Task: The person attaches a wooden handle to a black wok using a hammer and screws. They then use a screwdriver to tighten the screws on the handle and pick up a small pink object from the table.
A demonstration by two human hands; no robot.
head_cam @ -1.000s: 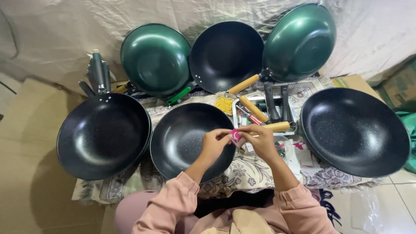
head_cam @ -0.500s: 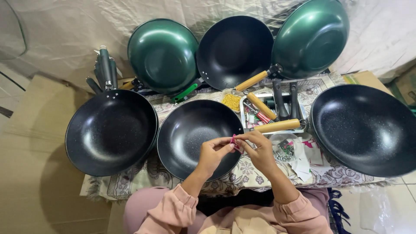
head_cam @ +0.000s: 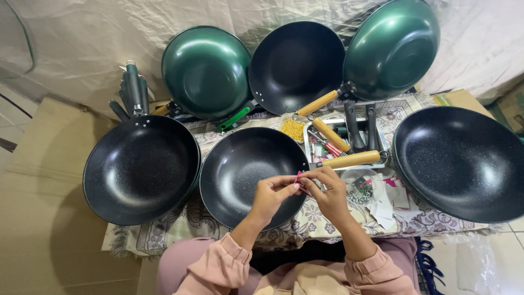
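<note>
Nearest the camera, two pink sleeves led up to the hands, which met over the near rim of the middle black pan (head_cam: 245, 175). The left hand (head_cam: 271, 194) and the right hand (head_cam: 327, 191) both pinched a small pink piece (head_cam: 299, 177) between fingertips, thumbs and forefingers closed on it, the hands almost touching. The piece hung at about four o'clock of that pan's bowl, just below its wooden handle (head_cam: 349, 159). Three black pans lay face-up on the patterned cloth (head_cam: 322, 221): the middle one, one at nine o'clock (head_cam: 141, 169) and one at three o'clock (head_cam: 461, 161). At two o'clock of the hands sat a clear round tub of small hardware (head_cam: 360, 188) beside loose paper tags (head_cam: 390, 199). Beyond it a white tray (head_cam: 309, 143) held loose handles, with a small container of yellow bits (head_cam: 293, 129) at its left. Farthest back, three more pans leaned against the draped sheet: two green ones (head_cam: 206, 71) (head_cam: 392, 49) and one black (head_cam: 297, 65) between them, six pans in all.
</note>
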